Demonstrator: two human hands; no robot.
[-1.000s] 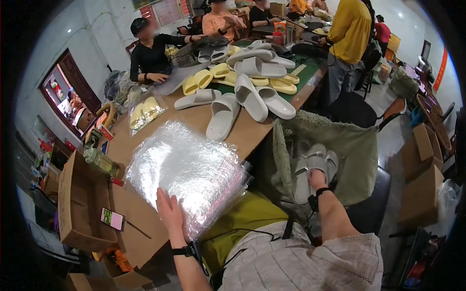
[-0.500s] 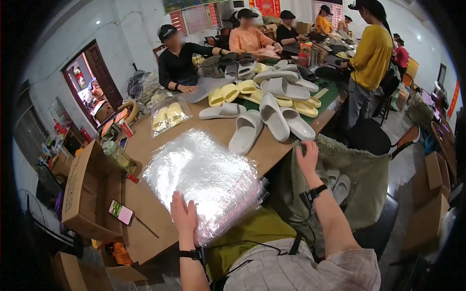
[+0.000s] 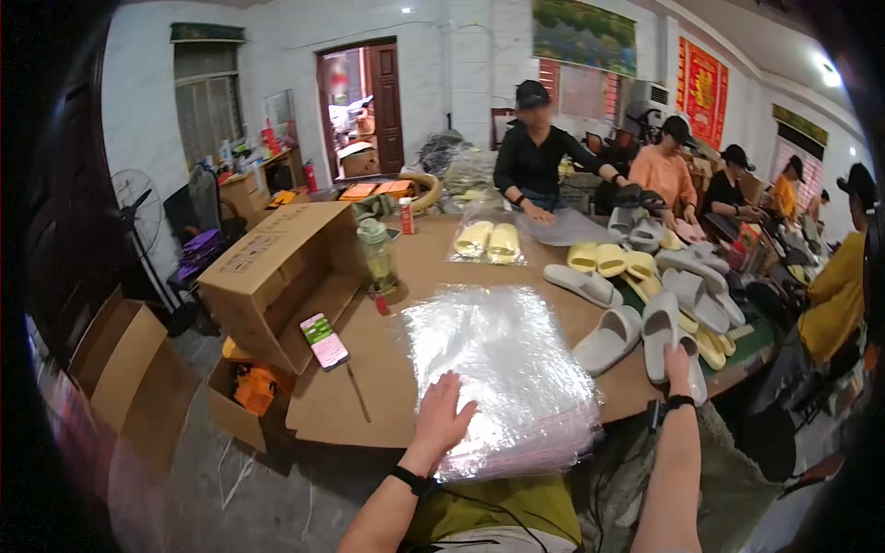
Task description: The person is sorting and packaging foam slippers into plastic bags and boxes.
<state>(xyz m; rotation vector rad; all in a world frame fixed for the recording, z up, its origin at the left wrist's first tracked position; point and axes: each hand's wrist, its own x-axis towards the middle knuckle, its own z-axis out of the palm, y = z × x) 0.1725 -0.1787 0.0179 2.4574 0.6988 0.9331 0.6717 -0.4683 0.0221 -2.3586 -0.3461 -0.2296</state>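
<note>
Hands first. Left hand (image 3: 442,417) spread wide and flat, palm down, on the near corner of the stack of clear bags (image 3: 502,364). Same spot as a second ago, pressed on the shiny pile and holding nothing.

Right hand (image 3: 679,361) changed the most. A second ago down low in the green sack (image 3: 728,461) by the knees. Half a second ago up at the table edge. Now out over the table (image 3: 369,405), fingers laid on the back end of a grey slipper (image 3: 660,327). Closed on it or only touching? Cannot tell, since only the back of the hand shows.

Grey slipper lying sole down near the right edge of the table, just beside another grey slipper (image 3: 608,339), with yellow slippers (image 3: 608,258) a bit farther back. Stack of clear bags in the middle of the near side, well to the left of the slippers, edge hanging over a little toward the lap.

So: both hands up on the table now, one on the bags and one on a slipper. Looks like bags held still while the other hand deals with the shoes.

Also there: phone (image 3: 324,340) lying left of the bags, open cardboard box (image 3: 277,267) behind it, green bottle (image 3: 378,258) next to the box, and a yellow pair in a clear bag (image 3: 489,241) farther back.
</note>
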